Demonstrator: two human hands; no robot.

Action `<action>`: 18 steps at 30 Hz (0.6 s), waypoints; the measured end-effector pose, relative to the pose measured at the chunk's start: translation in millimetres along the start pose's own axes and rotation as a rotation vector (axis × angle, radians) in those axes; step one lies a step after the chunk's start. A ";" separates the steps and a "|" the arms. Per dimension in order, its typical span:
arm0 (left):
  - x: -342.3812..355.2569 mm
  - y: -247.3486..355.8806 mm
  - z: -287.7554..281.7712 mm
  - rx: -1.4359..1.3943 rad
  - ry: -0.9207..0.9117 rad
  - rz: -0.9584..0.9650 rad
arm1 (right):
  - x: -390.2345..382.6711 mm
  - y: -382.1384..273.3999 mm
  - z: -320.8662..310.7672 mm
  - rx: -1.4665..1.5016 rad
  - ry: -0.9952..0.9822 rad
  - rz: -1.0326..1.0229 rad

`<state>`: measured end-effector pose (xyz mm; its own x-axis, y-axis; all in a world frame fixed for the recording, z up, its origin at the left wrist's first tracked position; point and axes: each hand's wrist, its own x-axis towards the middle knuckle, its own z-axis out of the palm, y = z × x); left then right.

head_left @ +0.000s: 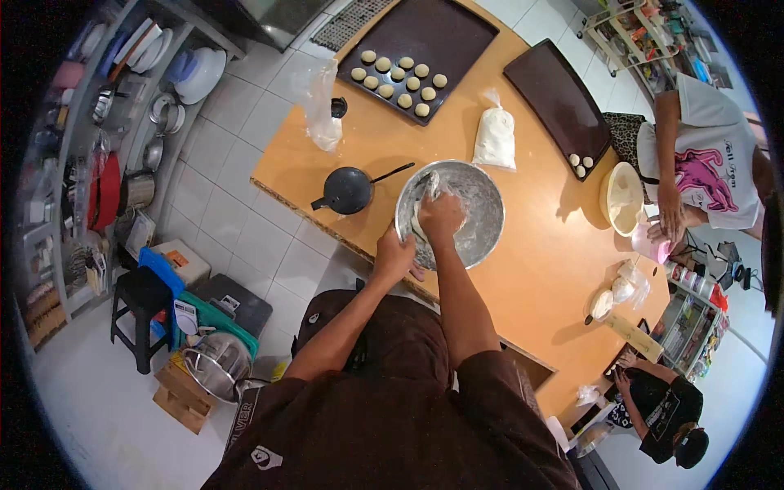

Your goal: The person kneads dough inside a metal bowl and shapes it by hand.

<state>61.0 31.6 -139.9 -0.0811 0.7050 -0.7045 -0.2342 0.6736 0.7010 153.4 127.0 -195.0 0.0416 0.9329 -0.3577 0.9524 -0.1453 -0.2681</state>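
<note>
A round metal mixing bowl [492, 214] stands on the wooden table in front of me, its inside smeared with white flour or dough. My left hand [394, 255] grips the bowl's near-left rim. Inside the bowl, my right hand [442, 217] is closed and pressed down near the middle. A long whitish, flour-coated shape [434, 183] runs beside its fingers; whether it is dough or a tool I cannot tell. Left of the bowl sits a dark round pot [347, 191] with a dark stick-like handle pointing toward the bowl. Beyond the bowl stands a clear bag of white powder [495, 139].
A dark baking tray [425, 41] with several dough balls lies at the far side; a second tray [555, 98] holds a few more. Another plastic bag [322, 110] stands far left. A person [719, 155] handles a cream bowl [622, 198]; another person [665, 408] works at lower right.
</note>
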 end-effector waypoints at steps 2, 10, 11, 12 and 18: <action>-3.7 -1.6 6.3 -0.008 0.055 0.063 | -2.0 7.1 -4.8 0.054 -0.027 0.058; 0.2 -5.7 9.6 -0.125 0.094 0.000 | -60.9 63.0 -53.1 -0.018 -0.121 -0.317; 1.8 -7.9 12.2 -0.153 0.107 0.019 | -62.6 63.3 -58.7 -0.086 -0.119 -0.340; 1.9 -8.5 13.2 -0.181 0.126 0.035 | -60.3 52.3 -67.7 -0.086 -0.121 -0.341; -6.7 -2.1 17.9 -0.143 0.131 0.008 | -48.3 39.0 -30.2 -0.238 -0.094 -0.213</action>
<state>79.4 29.5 -134.6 -0.2068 0.6694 -0.7135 -0.3672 0.6229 0.6908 197.6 86.2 -161.2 -0.1835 0.8980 -0.3998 0.9810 0.1412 -0.1331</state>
